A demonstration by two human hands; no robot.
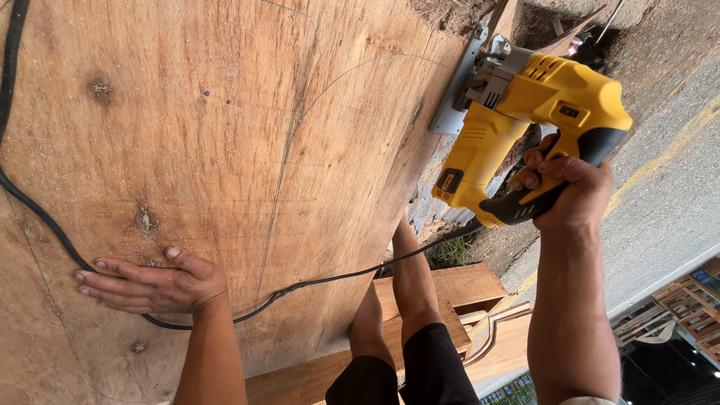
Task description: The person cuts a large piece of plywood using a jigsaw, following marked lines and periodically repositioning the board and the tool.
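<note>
Forearms enter from the bottom edge of the head view, one on each side. Between them, the person's bare legs [405, 300] in dark shorts [405, 375] stand beside stacked wooden boards [465, 289].

Left hand [150, 283]: laid flat on the plywood sheet [225, 135], palm down, fingers stretched out and slightly spread toward the left edge of the frame. It grips nothing; it only presses on the wood surface. A black power cord [45, 217] runs under or just behind the hand, curves past the wrist, then crosses the sheet's lower edge and leads up toward the tool. Whether the hand pins the cord cannot be told.

Plywood sheet: large, reddish-brown, with several dark knots and thin pencilled curves [300, 120] drawn across it. It fills most of the left and centre of the view.

Right hand [566, 187]: closed fully around the black-padded handle of a yellow jigsaw [525, 127], fingers wrapped from below, index finger at the trigger area. The jigsaw sits at the sheet's far right edge, upper right of the frame. Its grey metal base plate [457, 86] lies against the plywood near where one pencilled curve meets the edge. Blade not visible.

Beyond the tool: rough ground with sawdust and scrap, and a grey paved road [667, 195] with a yellow line. Wooden crates [686, 300] stand at the far right.
</note>
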